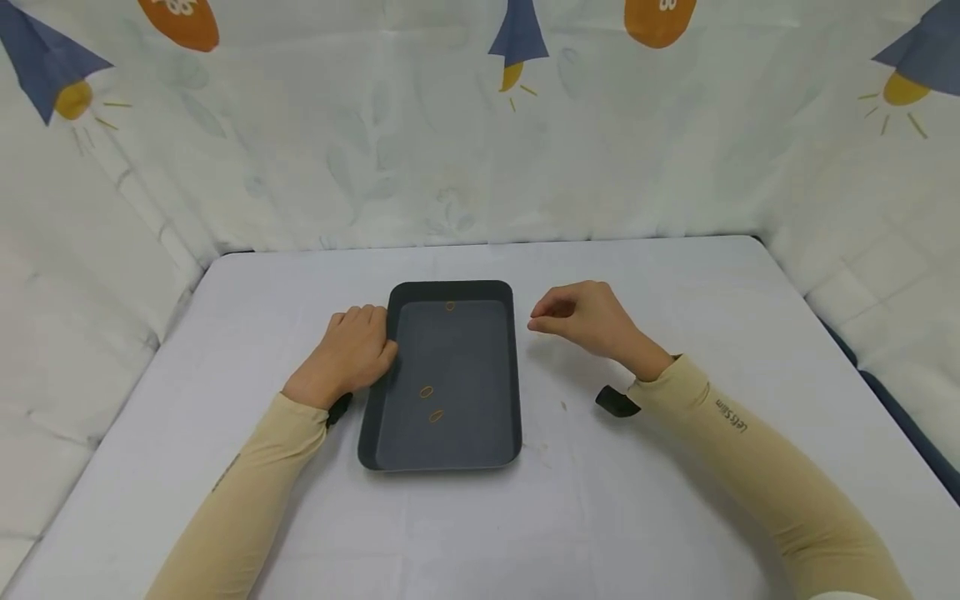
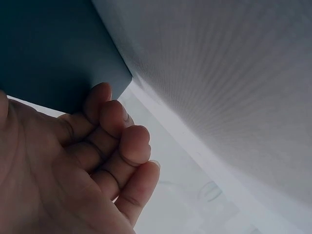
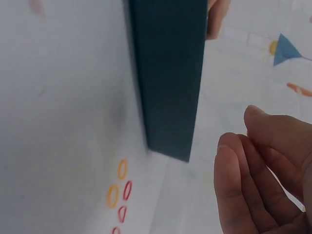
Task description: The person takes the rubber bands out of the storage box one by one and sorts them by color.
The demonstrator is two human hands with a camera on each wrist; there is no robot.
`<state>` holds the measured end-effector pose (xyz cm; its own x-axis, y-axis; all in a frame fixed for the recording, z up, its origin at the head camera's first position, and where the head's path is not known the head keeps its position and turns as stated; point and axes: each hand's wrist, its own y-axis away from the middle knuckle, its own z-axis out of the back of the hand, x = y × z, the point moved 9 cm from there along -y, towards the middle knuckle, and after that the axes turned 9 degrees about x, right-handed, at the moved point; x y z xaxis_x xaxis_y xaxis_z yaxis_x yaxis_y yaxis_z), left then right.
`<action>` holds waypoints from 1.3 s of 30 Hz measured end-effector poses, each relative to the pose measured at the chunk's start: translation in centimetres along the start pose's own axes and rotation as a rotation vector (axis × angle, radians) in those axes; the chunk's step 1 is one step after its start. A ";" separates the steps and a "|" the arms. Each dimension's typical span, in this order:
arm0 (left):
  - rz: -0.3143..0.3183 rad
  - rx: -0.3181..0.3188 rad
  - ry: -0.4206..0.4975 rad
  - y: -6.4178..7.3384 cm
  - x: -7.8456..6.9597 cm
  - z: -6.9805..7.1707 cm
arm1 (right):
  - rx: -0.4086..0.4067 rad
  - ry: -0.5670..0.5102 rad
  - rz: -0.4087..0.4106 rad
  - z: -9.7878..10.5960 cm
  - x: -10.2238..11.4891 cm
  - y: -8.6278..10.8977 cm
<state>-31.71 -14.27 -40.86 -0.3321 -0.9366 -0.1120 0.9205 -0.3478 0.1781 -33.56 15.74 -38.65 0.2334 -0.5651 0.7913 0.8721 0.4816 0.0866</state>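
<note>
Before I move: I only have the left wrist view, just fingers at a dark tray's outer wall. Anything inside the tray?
Observer: Yes, the head view shows three orange rings in the tray.
Operator: Other hand?
Observer: The right hand is beside the tray's right edge, not touching it.
Operator: Any loose rings outside?
Observer: Yes, the right wrist view has red rings and more orange ones on the white table.

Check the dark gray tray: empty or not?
Not empty: head view shows three thin orange loops inside the tray, one near its far end.
</note>
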 end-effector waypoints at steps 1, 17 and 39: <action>0.000 0.000 0.002 -0.1 0.0 0.0 | 0.000 0.000 0.017 -0.1 0.5 0.0; 0.016 0.045 0.005 -0.8 -0.9 -0.1 | 0.125 -0.026 0.311 -3.6 5.8 0.2; 0.023 0.015 -0.028 -0.5 -2.2 0.3 | 0.315 0.068 0.521 -9.7 9.5 0.7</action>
<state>-31.52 -12.05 -40.42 -0.3164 -0.9452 -0.0804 0.9249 -0.3263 0.1951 -26.56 4.22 -36.92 0.6313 -0.2383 0.7380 0.4690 0.8752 -0.1185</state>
